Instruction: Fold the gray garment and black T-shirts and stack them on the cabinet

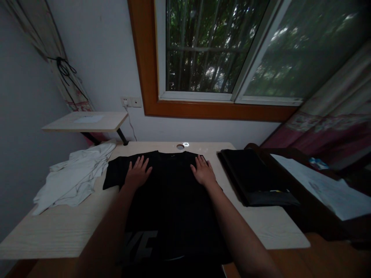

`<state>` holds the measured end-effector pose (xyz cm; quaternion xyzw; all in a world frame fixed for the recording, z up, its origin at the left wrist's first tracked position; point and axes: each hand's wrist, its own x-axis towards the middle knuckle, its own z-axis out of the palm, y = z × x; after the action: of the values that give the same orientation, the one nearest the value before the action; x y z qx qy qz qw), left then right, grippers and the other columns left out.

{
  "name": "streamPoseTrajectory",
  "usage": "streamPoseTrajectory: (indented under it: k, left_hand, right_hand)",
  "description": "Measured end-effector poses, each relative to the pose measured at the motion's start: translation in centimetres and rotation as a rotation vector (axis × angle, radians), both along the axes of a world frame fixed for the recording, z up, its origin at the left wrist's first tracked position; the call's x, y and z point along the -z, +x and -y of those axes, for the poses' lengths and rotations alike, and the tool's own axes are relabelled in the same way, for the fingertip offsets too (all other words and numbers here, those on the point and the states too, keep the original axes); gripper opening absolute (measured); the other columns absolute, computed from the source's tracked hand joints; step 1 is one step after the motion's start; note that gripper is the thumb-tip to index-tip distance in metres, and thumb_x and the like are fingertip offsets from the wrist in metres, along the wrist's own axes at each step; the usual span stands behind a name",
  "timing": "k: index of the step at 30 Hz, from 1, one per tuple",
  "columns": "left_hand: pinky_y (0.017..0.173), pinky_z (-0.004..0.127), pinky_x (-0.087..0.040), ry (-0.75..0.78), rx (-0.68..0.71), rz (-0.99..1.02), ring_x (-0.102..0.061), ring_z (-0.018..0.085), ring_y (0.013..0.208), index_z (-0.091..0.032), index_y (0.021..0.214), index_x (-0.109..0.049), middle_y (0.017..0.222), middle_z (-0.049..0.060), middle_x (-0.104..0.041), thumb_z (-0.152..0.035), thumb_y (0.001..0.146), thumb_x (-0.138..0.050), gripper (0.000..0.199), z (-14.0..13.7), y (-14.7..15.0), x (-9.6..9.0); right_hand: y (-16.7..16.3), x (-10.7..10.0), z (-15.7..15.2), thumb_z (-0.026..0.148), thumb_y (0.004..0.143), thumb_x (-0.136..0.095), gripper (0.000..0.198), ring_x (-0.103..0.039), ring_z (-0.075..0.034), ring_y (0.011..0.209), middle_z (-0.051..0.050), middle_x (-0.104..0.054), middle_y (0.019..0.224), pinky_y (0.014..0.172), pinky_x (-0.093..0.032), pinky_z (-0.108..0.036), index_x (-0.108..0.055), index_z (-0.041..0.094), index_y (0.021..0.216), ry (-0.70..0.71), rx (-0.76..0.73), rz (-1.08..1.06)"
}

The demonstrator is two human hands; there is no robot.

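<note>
A black T-shirt (171, 193) lies spread on a pale wooden desk, its collar toward the window and grey lettering near its lower end. My left hand (138, 172) rests flat on the shirt's left shoulder, fingers apart. On the right shoulder lies my right hand (203, 171), also flat with its fingers spread. The left sleeve sticks out to the side; the right sleeve is mostly hidden by my right hand and forearm. Neither hand grips the cloth.
A crumpled white garment (78, 173) lies at the desk's left, below a small raised shelf (110, 122). Folded black clothing (255, 173) sits on the right. Beyond it, a dark piece of furniture holds papers (321, 185). The desk (52, 235) stands against the wall under the window.
</note>
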<state>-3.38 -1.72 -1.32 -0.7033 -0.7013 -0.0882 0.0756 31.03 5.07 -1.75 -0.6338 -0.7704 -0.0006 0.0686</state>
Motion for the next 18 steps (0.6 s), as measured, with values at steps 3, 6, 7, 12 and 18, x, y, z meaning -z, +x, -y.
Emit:
streamPoseTrajectory:
  k: [3,6,7,12,18]
  left_hand:
    - [0.12,0.061,-0.02,-0.038,-0.006,-0.006,-0.024,0.029,0.153,-0.025,0.155,-0.037,0.165,0.011,-0.029,-0.049,0.102,-0.032,0.059,-0.2,-1.4,-0.2]
    - [0.12,0.061,-0.021,-0.042,-0.009,-0.003,-0.023,0.031,0.154,-0.028,0.156,-0.036,0.166,0.009,-0.028,-0.048,0.102,-0.032,0.058,-0.1,-3.2,-0.2]
    - [0.12,0.061,-0.021,-0.039,-0.017,-0.001,-0.023,0.031,0.154,-0.029,0.156,-0.035,0.166,0.008,-0.028,-0.048,0.102,-0.032,0.058,-0.1,-3.8,-0.2]
    - [0.12,0.061,-0.023,-0.049,-0.038,0.009,-0.023,0.03,0.154,-0.027,0.158,-0.032,0.166,0.01,-0.028,-0.047,0.102,-0.031,0.059,0.5,-7.2,-0.2]
    - [0.118,0.061,-0.025,-0.062,-0.1,-0.016,-0.024,0.03,0.153,-0.023,0.153,-0.042,0.165,0.013,-0.03,-0.04,0.101,-0.032,0.055,0.9,-10.3,0.0]
  right_hand:
    - [0.0,0.1,0.0,0.055,0.104,-0.019,0.072,-0.013,-0.023,0.156,-0.011,-0.018,0.168,0.125,-0.007,-0.046,-0.028,0.009,0.158,-0.003,0.002,-0.003]
    - [0.0,0.2,0.0,0.055,0.104,-0.018,0.073,-0.012,-0.023,0.156,-0.012,-0.017,0.168,0.125,-0.007,-0.046,-0.028,0.008,0.158,0.0,-0.006,-0.006]
    - [0.0,0.2,0.0,0.055,0.104,-0.018,0.073,-0.012,-0.023,0.156,-0.012,-0.017,0.168,0.125,-0.006,-0.046,-0.027,0.008,0.158,0.003,-0.008,-0.008]
    - [0.0,0.1,0.0,0.055,0.104,-0.018,0.073,-0.012,-0.022,0.156,-0.011,-0.017,0.168,0.125,-0.007,-0.045,-0.028,0.009,0.159,0.005,0.002,-0.013]
    - [0.0,-0.1,0.1,0.056,0.103,-0.018,0.073,-0.012,-0.022,0.156,-0.01,-0.017,0.168,0.125,-0.006,-0.046,-0.028,0.009,0.158,-0.002,0.007,-0.018]
